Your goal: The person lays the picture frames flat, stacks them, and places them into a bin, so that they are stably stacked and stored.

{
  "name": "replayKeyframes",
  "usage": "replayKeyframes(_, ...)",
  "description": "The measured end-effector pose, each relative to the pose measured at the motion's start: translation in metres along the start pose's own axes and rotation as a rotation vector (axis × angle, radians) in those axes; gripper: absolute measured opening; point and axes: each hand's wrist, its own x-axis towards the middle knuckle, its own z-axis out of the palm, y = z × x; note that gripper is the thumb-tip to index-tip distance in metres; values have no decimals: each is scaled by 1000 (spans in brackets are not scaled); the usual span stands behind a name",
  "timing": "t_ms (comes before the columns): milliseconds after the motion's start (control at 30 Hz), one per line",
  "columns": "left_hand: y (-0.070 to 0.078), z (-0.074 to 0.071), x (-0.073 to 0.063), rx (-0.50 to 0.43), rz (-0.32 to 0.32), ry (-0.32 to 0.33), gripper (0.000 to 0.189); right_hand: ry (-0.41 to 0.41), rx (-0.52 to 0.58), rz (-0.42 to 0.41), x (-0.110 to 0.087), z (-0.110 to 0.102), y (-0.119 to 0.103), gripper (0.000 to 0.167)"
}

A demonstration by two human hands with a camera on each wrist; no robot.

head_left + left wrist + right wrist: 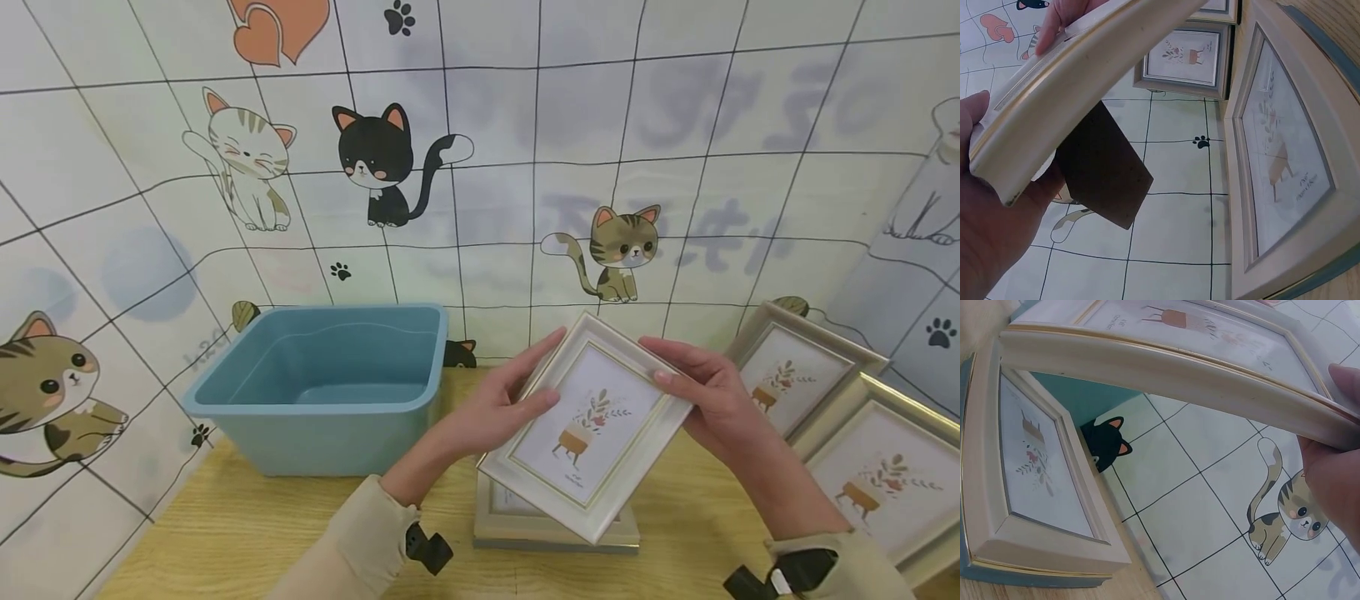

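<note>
Both hands hold up a white picture frame (588,425) with a thin gold inner line and a plant-pot print, tilted in the head view. My left hand (498,400) grips its left edge, thumb on the front. At the upper right edge my right hand (708,392) grips it, thumb also on the front. In the left wrist view a dark stand flap (1107,165) juts out from the frame's back. Under the held frame, a stack of picture frames (555,533) lies flat on the table, partly hidden by it.
A blue plastic tub (345,442) stands at the left on the wooden table (217,517). Two more picture frames stand upright at the right, a beige-grey one (817,337) behind and a gold-edged one (892,417) in front. A cat-print tiled wall covering (495,200) rises behind.
</note>
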Motion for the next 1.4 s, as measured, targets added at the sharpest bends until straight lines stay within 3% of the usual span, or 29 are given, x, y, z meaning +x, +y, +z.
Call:
replayKeyframes(167, -5, -3, -4, 17, 1, -14, 70, 16, -9, 15, 0, 1, 4, 50)
replayKeyframes(333, -12, -3, -9, 48, -14, 15, 69, 44, -28, 31, -3, 2, 7, 50)
replayKeyframes(467, -20, -4, -13, 56, -16, 38, 65, 137, -43, 41, -7, 2, 7, 48)
replayKeyframes(700, -35, -6, -21, 41, -38, 93, 58, 272, 33, 73, -16, 3, 10, 42)
replayKeyframes(1000, -53, -4, -26, -5, -87, 270, 43, 426, 44, 111, -28, 4, 22, 41)
replayKeyframes(1200, -62, -3, -22, -56, -112, 399, 36, 498, 81, 148, -34, 11, 29, 39)
replayKeyframes(1300, -66, -2, -19, -47, -167, 487, 32, 549, 30, 209, -36, 17, 33, 38)
replayKeyframes(1400, -70, -3, -17, -20, -220, 552, 29, 627, -76, 339, -40, 26, 37, 44)
